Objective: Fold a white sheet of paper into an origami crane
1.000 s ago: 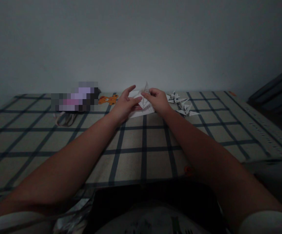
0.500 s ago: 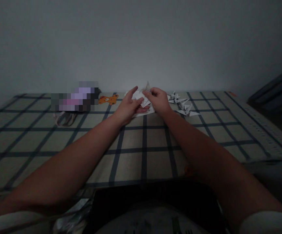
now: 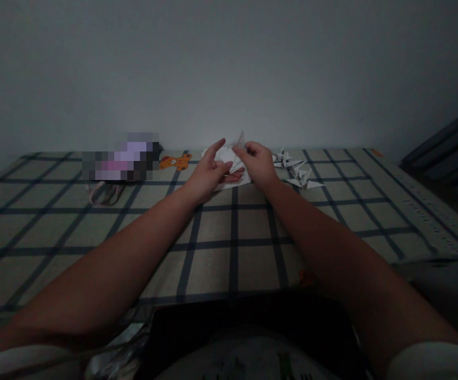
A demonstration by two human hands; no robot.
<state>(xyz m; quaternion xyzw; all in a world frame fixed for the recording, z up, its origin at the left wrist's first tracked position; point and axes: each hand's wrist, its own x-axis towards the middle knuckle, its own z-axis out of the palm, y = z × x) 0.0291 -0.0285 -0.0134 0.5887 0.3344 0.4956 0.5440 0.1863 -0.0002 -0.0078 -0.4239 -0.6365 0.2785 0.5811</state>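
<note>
Both my arms reach out over a checked cloth [image 3: 213,248] toward the far wall. My right hand [image 3: 257,164] pinches a partly folded white paper piece [image 3: 237,146], its tip pointing up. My left hand [image 3: 208,173] lies beside it with fingers stretched out, touching the paper's lower edge. The folded piece rests above a flat white sheet [image 3: 234,182] on the cloth.
Two finished white paper cranes [image 3: 297,170] lie just right of my right hand. An orange bear print [image 3: 176,161] and a blurred purple object [image 3: 121,158] are at the back left, with a pale cord [image 3: 104,192] below it. A dark object lies near my lap [image 3: 248,327].
My left hand shifted slightly right and its fingers slid along the paper; my right hand kept its pinch and the paper tip rose slightly.
</note>
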